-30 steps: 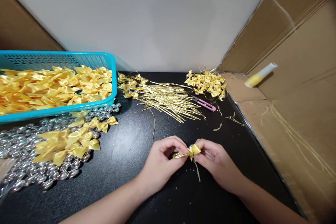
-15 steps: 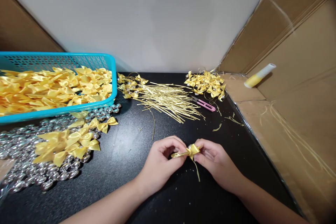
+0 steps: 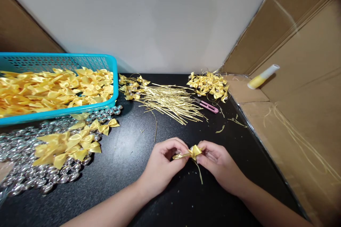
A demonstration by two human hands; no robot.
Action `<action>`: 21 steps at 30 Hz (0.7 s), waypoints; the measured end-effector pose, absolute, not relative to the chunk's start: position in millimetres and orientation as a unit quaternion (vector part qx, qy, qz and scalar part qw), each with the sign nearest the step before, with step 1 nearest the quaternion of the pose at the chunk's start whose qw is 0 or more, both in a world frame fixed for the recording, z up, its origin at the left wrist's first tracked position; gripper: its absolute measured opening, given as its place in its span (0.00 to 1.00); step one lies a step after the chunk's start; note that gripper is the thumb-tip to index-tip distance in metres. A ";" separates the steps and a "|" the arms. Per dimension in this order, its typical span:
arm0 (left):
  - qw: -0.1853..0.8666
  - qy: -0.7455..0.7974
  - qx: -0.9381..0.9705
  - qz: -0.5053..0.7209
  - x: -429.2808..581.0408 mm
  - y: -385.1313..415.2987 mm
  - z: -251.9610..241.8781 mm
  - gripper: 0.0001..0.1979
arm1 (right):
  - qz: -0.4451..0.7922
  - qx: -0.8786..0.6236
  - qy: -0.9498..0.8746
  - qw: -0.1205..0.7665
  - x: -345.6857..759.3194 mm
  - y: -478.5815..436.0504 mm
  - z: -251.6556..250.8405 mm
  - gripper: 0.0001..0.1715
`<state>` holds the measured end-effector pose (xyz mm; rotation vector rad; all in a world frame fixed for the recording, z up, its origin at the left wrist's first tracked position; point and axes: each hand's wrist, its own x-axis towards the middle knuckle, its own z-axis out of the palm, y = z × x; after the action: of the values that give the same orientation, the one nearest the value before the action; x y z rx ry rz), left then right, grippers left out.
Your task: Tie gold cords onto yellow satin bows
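Low over the black tabletop, both hands pinch one small yellow ribbon bow (image 3: 195, 151). My left hand (image 3: 167, 158) is closed at the bow's left side, with a looped gold cord (image 3: 181, 156) between its thumb and forefinger. The fingertips of my right hand (image 3: 217, 159) are closed on the bow's right side. A thin cord end (image 3: 200, 175) hangs below the bow. Beyond the hands lies a loose pile of gold cord lengths (image 3: 173, 101), with pink thread snips (image 3: 207, 105) at its right.
A turquoise basket (image 3: 116, 78) full of yellow bows stands at left. In front of it lie silver bead strands (image 3: 45, 181) with loose bows (image 3: 66, 143) on top. Bows with cords sit in a heap (image 3: 209, 85) at the back right. Cardboard (image 3: 301, 95) borders the right side.
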<state>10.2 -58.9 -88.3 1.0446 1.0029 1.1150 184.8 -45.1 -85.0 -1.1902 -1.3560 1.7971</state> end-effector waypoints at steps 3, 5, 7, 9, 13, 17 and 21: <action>0.613 0.435 0.452 0.481 9.9 -59.1 -88.1 0.04 | 0.673 -0.443 -0.513 0.296 184.6 -45.3 -85.2 0.06; 0.613 0.435 0.453 0.479 10.1 -59.3 -87.8 0.04 | 0.674 -0.441 -0.514 0.296 184.5 -45.3 -85.0 0.06; 0.613 0.434 0.457 0.477 10.4 -59.6 -87.5 0.04 | 0.673 -0.442 -0.515 0.295 184.6 -45.2 -84.5 0.06; 0.611 0.432 0.462 0.476 10.6 -60.0 -87.5 0.03 | 0.671 -0.444 -0.518 0.291 184.7 -44.9 -84.0 0.05; 0.607 0.431 0.470 0.474 10.8 -60.6 -88.3 0.03 | 0.669 -0.444 -0.522 0.288 185.1 -44.7 -83.8 0.05; 0.607 0.432 0.472 0.472 10.8 -60.7 -88.4 0.03 | 0.669 -0.442 -0.522 0.289 185.4 -45.7 -84.7 0.05; 0.609 0.434 0.466 0.473 10.5 -60.0 -87.9 0.04 | 0.670 -0.444 -0.519 0.291 185.4 -45.8 -85.6 0.06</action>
<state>10.5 -60.0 -87.9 1.0766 1.0023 1.0913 185.4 -45.8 -85.6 -1.1839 -1.3841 1.7867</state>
